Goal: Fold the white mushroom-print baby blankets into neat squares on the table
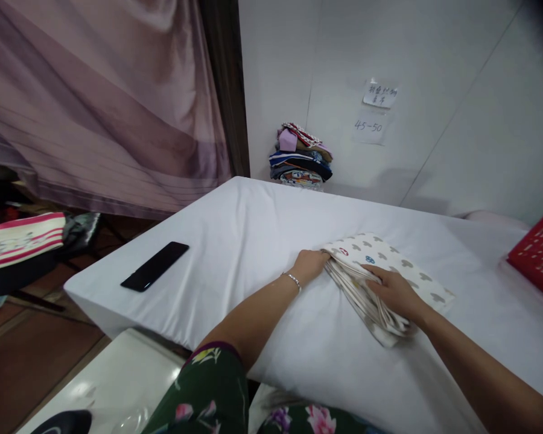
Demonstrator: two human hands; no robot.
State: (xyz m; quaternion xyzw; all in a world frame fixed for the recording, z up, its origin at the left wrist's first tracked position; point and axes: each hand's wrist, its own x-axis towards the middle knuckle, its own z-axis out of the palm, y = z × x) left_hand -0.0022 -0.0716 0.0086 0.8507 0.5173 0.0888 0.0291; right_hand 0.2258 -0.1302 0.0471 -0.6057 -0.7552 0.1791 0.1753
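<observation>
A white cloth [389,256] printed with grey shapes and small red and blue motifs lies folded in layers on the white-covered table. My left hand [311,266] is closed on its left corner, with a bracelet at the wrist. At the cloth's near edge, my right hand [393,290] grips the layers, its thumb over the top and its other fingers partly hidden among the folds. The stacked layers fan out below the right hand toward the table's near side.
A black phone [155,266] lies at the table's left. Folded textiles [301,158] are piled at the back against the wall, under paper notes [370,126]. A red plastic basket [540,250] stands at the right edge. A white stool [113,383] is at the lower left.
</observation>
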